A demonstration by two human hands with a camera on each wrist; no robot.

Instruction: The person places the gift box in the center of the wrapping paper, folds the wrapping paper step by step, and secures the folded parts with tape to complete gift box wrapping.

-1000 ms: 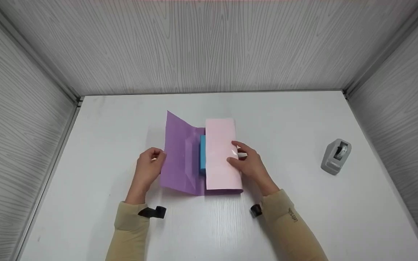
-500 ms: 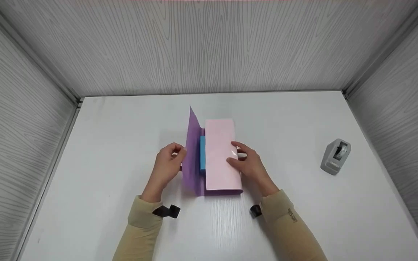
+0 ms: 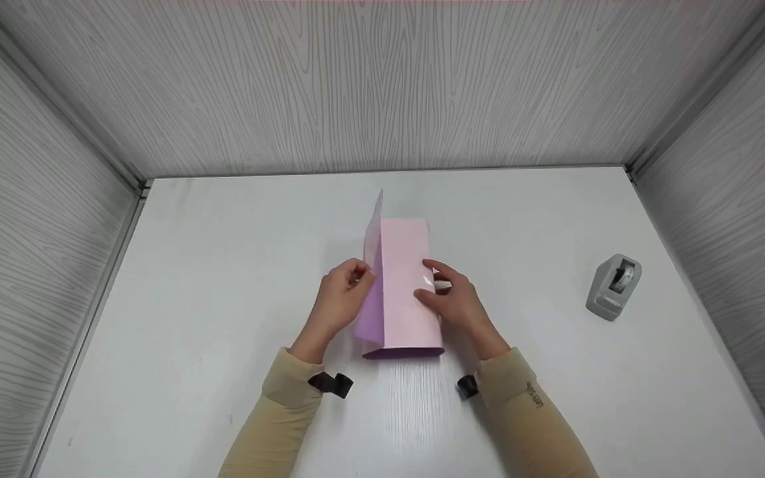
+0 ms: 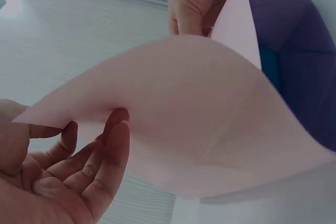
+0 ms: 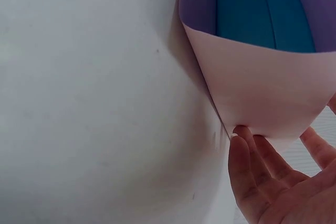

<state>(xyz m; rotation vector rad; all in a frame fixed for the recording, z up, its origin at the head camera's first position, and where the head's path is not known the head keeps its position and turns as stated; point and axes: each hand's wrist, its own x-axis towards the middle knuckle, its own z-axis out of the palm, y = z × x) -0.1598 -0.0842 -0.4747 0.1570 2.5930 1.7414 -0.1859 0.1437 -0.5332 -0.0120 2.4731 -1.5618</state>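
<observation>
A sheet of wrapping paper [image 3: 406, 285], pink outside and purple inside, is folded round a blue box [image 5: 245, 11]. The box is hidden in the head view but shows inside the paper in the right wrist view. My left hand [image 3: 344, 290] pinches the edge of the left flap [image 4: 184, 93] between thumb and fingers; that flap stands raised and leans over the pink fold. On the opposite side my right hand [image 3: 452, 297] holds the right fold, its thumb and a fingertip on the pink face. Its fingers [image 5: 262, 166] press at the paper's side.
A grey tape dispenser [image 3: 613, 287] with a roll stands on the right part of the white table [image 3: 223, 265]. Wood-grained panels [image 3: 382, 86] enclose the table at the back and both sides. A black camera strap is on each wrist.
My left hand has moved right, bringing the left flap upright and over toward the pink fold, which now covers the blue box from above. My right hand has stayed in place.
</observation>
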